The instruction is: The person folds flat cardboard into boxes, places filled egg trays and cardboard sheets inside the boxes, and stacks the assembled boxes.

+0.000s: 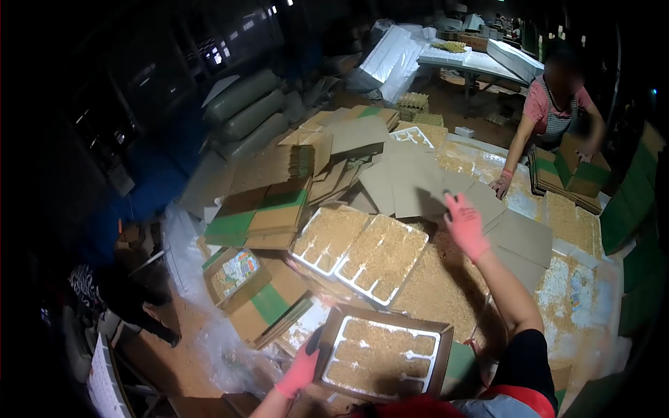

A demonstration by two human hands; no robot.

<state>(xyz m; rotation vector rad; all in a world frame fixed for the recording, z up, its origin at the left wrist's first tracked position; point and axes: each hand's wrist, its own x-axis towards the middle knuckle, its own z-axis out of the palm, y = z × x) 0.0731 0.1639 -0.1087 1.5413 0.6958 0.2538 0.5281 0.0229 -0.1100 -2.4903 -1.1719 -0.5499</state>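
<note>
My left hand (301, 369), in a pink glove with dark fingertips, grips the left side of an open cardboard box (446, 341). Inside the box lies a white tray (387, 354) filled with sawdust-like material. My right hand (463, 221), gloved the same way, is raised above the grey cardboard sheets (404, 182), near their middle. Its fingers are partly spread, and nothing shows in them. Two more filled white trays (380, 258) lie side by side beyond the box. Whether the right hand touches a sheet cannot be told.
Flattened boxes with green stripes (261, 216) are piled at the left. A small open box (237, 275) holds a colourful packet. Across the table, a co-worker (554, 104) handles cardboard boxes (571, 171). Loose sawdust covers much of the table. Another person stands at far left.
</note>
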